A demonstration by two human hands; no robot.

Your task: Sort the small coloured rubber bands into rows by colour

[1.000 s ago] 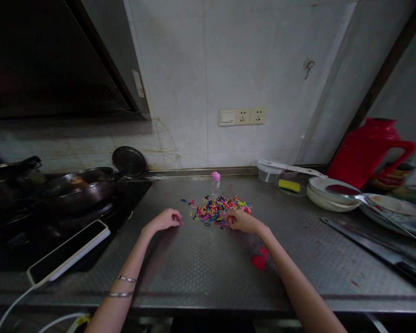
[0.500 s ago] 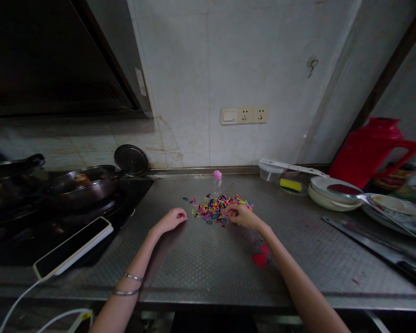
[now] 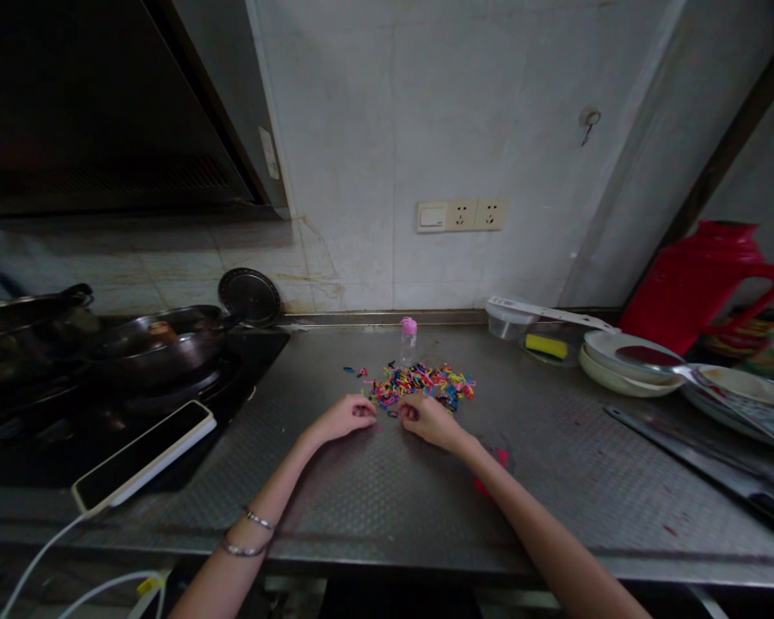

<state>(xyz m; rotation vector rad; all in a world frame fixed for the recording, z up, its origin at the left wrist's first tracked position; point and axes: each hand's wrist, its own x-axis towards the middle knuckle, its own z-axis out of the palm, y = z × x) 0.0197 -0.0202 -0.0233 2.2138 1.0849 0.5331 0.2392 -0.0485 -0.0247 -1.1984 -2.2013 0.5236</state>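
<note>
A heap of small coloured elastic bands (image 3: pixel 426 382) lies on the steel counter (image 3: pixel 387 490). Just behind the heap stands a small clear bottle with a pink cap (image 3: pixel 408 337). My left hand (image 3: pixel 343 416) rests at the heap's near-left edge, fingers curled in a pinch on something too small to name. My right hand (image 3: pixel 429 419) sits close beside it, fingers also curled on something small at the heap's near edge. The two hands almost touch. A red object (image 3: pixel 500 460) lies on the counter, partly hidden behind my right forearm.
A phone (image 3: pixel 143 453) on a white cable lies at the stove's edge, left. Pans (image 3: pixel 155 344) sit on the stove. At the right are bowls and plates (image 3: pixel 625 365), a yellow sponge (image 3: pixel 545 346), a long knife (image 3: pixel 703 464) and a red jug (image 3: pixel 703 279).
Both hands have drawn together in front of the heap: the left moved right, the right moved slightly left and nearer. The view has shifted a little.
</note>
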